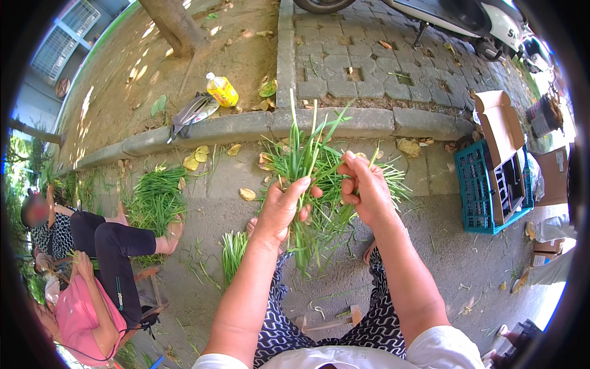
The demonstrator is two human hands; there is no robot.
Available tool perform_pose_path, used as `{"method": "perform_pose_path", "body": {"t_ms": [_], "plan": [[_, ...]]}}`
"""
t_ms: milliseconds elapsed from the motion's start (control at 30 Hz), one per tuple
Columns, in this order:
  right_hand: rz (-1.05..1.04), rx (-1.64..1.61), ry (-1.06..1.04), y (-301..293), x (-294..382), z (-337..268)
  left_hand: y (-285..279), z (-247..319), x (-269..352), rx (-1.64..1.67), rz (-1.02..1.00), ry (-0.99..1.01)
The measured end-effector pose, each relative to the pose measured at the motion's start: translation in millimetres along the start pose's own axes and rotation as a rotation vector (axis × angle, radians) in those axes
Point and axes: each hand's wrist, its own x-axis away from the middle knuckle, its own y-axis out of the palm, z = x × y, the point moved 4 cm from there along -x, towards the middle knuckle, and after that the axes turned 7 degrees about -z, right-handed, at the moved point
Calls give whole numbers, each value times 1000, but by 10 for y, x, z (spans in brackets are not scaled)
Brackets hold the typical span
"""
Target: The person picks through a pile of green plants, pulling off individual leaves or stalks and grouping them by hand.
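My left hand [286, 210] is closed around a bunch of long green leafy stalks [302, 159], which look like garlic chives, pale ends pointing away from me. To its right, my right hand [364, 184] pinches a stalk or two between thumb and forefinger, its other fingers curled. Beneath both hands a loose heap of the same greens [392, 182] lies on the pavement. A smaller, neater bundle [234, 253] rests beside my left foot, partly hidden by my left forearm.
At left, two people sit near another pile of greens [156, 198]. A stone curb [332, 122] runs ahead, with a yellow-labelled bottle [222, 90] and a grey bag [189, 115] by it. A teal plastic crate [474, 193] holding a cardboard box [500, 124] stands right. People's legs show far right.
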Motion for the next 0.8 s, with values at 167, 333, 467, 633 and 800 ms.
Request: {"method": "perform_pose_path", "body": {"t_ms": [167,333,467,633,800], "plan": [[-23,-28,-74,24,7,-8,-12,-38,-47,-18,24,29],[-46,-80,-146,21,17,-30,-5,-59,-93,-30,53,63],[6,-160,-152,-35,16,-31,38,-59,-87,47,59,34],[135,-271,-65,-126,-13,27,83,-107,-129,91,67,107],[87,-134,-96,-154,-23,-19,92,-122,-138,50,26,49]]}}
